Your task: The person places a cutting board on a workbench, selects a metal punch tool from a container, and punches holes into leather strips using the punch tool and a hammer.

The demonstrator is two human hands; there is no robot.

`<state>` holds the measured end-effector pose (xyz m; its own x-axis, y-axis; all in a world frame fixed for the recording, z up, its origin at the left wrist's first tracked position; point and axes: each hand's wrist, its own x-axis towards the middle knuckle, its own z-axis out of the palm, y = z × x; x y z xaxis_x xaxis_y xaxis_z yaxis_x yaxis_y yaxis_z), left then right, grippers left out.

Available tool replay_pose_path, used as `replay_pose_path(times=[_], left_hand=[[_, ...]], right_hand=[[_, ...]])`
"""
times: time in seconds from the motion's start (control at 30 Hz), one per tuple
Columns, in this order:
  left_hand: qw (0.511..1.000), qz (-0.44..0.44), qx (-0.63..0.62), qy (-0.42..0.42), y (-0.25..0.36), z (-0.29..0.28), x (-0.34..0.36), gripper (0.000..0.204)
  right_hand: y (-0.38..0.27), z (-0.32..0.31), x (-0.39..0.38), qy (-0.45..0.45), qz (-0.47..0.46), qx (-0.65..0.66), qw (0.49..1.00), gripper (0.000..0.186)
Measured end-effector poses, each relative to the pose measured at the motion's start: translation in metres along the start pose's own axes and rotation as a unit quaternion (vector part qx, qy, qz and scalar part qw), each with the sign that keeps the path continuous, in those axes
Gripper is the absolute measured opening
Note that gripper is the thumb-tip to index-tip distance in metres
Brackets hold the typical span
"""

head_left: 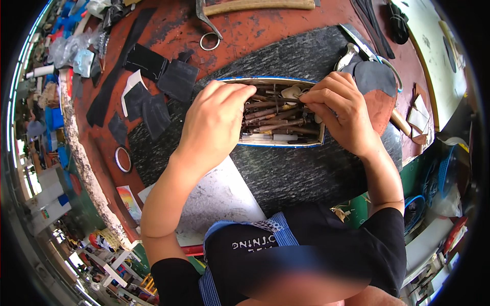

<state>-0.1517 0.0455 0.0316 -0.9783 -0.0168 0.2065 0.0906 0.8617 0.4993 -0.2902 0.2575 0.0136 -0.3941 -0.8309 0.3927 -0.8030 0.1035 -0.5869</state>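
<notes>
An open long box (280, 145) with a blue edge lies on the dark speckled board (280, 178), full of slender brown-handled tools (268, 115) and a few pale pieces. My left hand (214, 120) lies over the box's left end, fingers curled; what its fingertips hold is hidden. My right hand (339, 107) is at the right end, fingertips pinched on a thin brown tool among the others.
Black leather scraps (176, 81) lie left on the red tabletop. A hammer-like tool (260, 5) and metal ring lie at the back. Right are shears (357, 38), dark and brown pieces (375, 79). A stained white sheet (214, 199) lies near my left forearm.
</notes>
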Motion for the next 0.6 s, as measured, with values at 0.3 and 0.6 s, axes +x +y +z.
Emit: replay_pose_path(times=[0.3, 0.6], left_hand=[[0.996, -0.031, 0.045, -0.071, 0.001, 0.000, -0.001, 0.023], [1.000, 0.004, 0.016, -0.014, 0.001, 0.011, -0.008, 0.018]], right_hand=[[-0.002, -0.003, 0.001, -0.010, -0.028, -0.037, 0.999, 0.019], [-0.009, -0.008, 0.023, -0.142, -0.082, -0.184, 0.969, 0.011]])
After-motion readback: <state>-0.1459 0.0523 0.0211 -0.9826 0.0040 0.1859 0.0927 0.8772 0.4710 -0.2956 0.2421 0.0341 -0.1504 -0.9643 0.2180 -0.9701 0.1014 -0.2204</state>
